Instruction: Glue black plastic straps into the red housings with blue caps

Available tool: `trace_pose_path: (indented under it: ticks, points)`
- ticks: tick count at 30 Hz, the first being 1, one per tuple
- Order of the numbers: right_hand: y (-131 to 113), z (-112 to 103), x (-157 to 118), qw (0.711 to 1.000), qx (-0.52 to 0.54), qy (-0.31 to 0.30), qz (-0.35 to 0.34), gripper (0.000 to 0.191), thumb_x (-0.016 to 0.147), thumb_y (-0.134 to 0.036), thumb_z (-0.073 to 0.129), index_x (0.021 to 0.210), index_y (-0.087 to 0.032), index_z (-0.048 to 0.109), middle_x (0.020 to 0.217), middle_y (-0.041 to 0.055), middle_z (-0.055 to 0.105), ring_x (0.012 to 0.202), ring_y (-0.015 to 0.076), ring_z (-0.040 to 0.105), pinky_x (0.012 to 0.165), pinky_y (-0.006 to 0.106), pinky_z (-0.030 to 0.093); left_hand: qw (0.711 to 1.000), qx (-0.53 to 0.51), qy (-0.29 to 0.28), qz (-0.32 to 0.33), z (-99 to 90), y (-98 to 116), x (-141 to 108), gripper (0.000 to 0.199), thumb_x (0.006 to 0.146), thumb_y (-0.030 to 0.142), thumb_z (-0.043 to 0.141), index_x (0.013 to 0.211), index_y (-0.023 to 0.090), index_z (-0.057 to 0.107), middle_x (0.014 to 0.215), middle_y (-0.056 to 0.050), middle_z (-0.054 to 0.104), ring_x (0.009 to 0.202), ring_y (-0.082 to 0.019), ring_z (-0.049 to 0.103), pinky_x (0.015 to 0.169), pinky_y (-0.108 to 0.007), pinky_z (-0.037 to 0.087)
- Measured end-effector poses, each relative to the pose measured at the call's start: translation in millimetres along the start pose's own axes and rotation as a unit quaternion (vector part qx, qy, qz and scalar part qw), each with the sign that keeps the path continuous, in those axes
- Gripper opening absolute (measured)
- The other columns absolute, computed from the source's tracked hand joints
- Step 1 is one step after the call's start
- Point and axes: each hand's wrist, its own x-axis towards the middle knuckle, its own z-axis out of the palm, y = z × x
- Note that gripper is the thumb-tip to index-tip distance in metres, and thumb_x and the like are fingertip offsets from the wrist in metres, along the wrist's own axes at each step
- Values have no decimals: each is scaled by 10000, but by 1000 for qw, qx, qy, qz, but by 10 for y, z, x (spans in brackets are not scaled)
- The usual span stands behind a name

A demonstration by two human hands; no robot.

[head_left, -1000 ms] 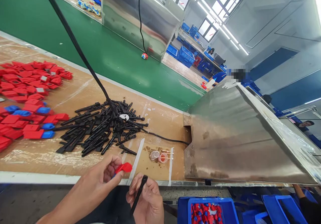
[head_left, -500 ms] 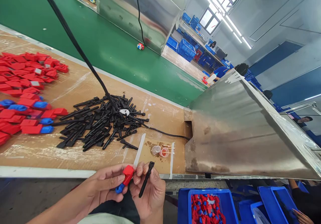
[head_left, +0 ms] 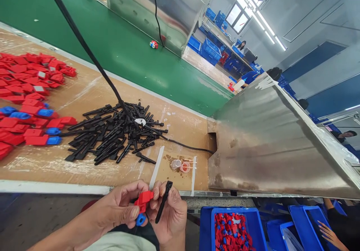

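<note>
Near the table's front edge, my left hand (head_left: 123,208) is closed on a red toy arm piece (head_left: 144,199) with a blue fist (head_left: 140,219) at its lower end. Beside it, my right hand (head_left: 171,215) pinches a black toy gun-like part (head_left: 163,202), thick end up. Fingertips of my right hand also touch the red piece's right side. Beyond my hands lies a heap of similar black parts (head_left: 112,134). At the left are piles of red pieces (head_left: 25,72) and red arms with blue fists (head_left: 36,138).
Two small cups, one with red liquid (head_left: 185,167) and sticks, stand between tape strips. A black cable (head_left: 92,59) crosses above the heap. A metal housing (head_left: 270,142) stands right; a blue bin (head_left: 253,221) of red pieces is below. Another person's hand (head_left: 329,234) shows lower right.
The red arm piece has been turned in my left hand; its red end now points right and the fist's underside opening shows. My right hand keeps the black part. The view has shifted slightly.
</note>
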Motion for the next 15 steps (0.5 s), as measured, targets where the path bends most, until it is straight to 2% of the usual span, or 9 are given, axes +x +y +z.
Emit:
trace_pose_path:
  ticks: [3,5,8,12,15]
  points:
    - [0,23,-19,1000,16,-5,1,331,791,-447,997,819,-178,806,800,-13,632,570,60,438,487,133,367,1000,9,-10,19,-91,-112,42,652,543,688,1110,905,215,845,871,-48,815,681,-127,667,566,-158,477]
    - [-3,55,-30,1000,12,1,-2,333,790,-447,998,810,-179,802,788,-14,632,573,65,441,524,150,408,1000,4,-4,21,-85,-120,43,656,545,692,1107,913,214,848,854,-52,809,679,-127,644,559,-153,466]
    - [-12,110,-39,1000,-6,20,-4,375,755,-471,1019,784,-183,780,750,-23,608,575,76,433,569,187,442,999,-7,37,9,28,-17,-11,622,544,657,1122,875,204,853,826,-48,799,694,-132,649,576,-151,472]
    - [-23,142,-47,999,-28,36,3,448,703,-527,1036,759,-194,743,681,-39,549,553,98,392,511,212,395,998,-15,62,9,179,138,-93,587,532,624,1138,838,207,859,797,-38,792,697,-135,669,592,-148,497]
    - [-23,133,-71,997,-56,46,6,481,696,-572,1035,778,-198,742,644,-48,523,524,99,368,469,218,373,997,-24,76,13,208,158,-113,573,527,603,1146,852,217,875,797,-29,782,708,-142,685,604,-153,524]
